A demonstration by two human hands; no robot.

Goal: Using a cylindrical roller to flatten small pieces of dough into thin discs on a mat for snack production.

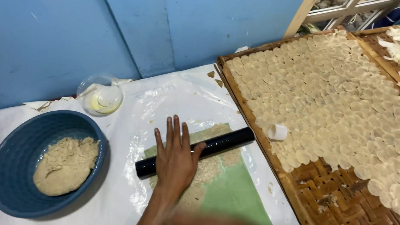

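The left hand [175,159], fingers spread flat, presses mid-frame on the black rolling pin [195,152], whose long axis runs lower-left to upper-right across the dough sheet [207,171].

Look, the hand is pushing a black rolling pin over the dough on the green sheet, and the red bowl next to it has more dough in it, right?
Nearly. The bowl is blue, not red, as the head view shows. The rest holds: the hand lies flat on the black rolling pin over flattened dough on the green sheet, and the bowl holds a lump of dough.
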